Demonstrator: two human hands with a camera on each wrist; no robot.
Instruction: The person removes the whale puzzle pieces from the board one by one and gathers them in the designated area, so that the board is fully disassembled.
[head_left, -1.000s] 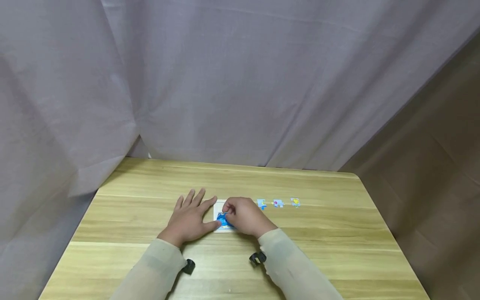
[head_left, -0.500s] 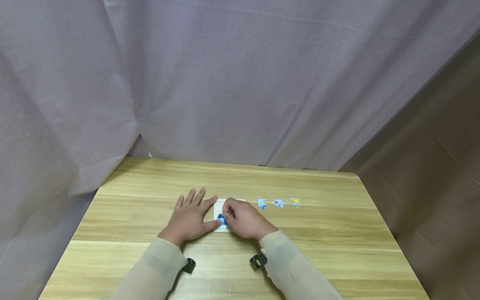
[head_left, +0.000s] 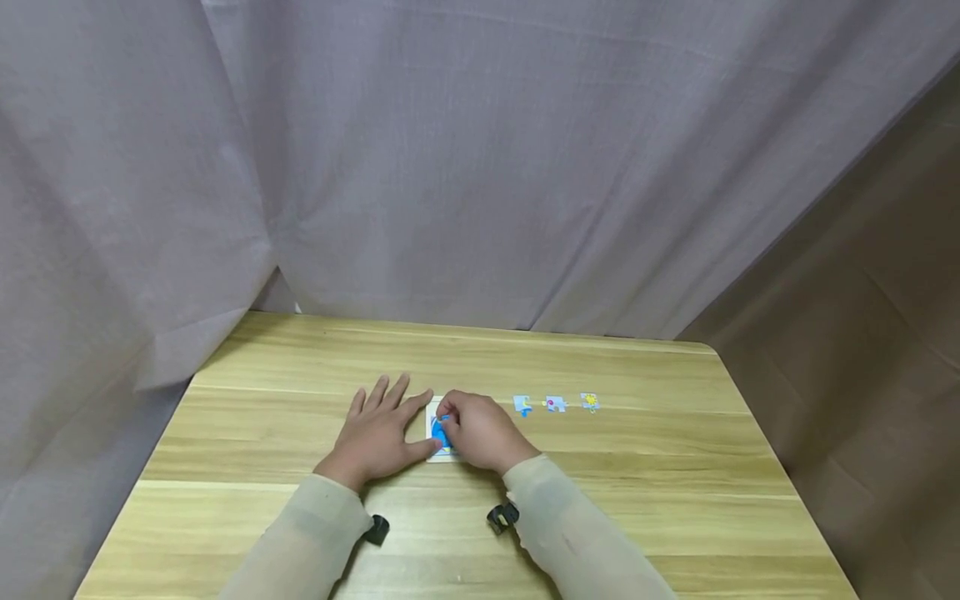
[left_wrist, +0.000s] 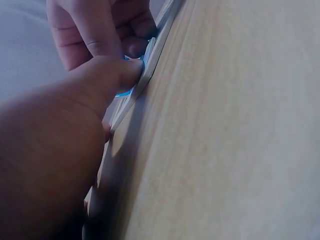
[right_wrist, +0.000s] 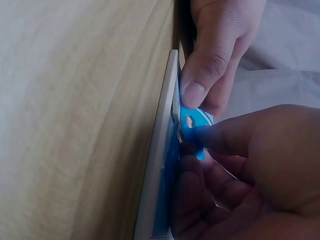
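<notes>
A small white-rimmed puzzle board (head_left: 435, 410) lies on the table between my hands. My left hand (head_left: 378, 437) rests flat with fingers spread, its thumb touching the blue area at the board's left side. My right hand (head_left: 483, 429) pinches a blue puzzle piece (right_wrist: 192, 120) between thumb and curled fingers. In the right wrist view that piece stands tilted up from the board, with the left thumb against its upper end. The left wrist view shows the left thumb at the board's edge beside the right fingers. My right hand hides much of the board.
Three loose puzzle pieces lie in a row right of the board: one with a yellow curve (head_left: 522, 405), one with a pink spiral (head_left: 555, 404) and one with a yellow sun (head_left: 590, 402). A grey curtain (head_left: 465, 167) hangs behind the wooden table (head_left: 637, 483).
My right hand has shifted slightly left and away from me with the blue piece, which shows a different, lighter side outline. The left hand and the loose pieces stay put.
</notes>
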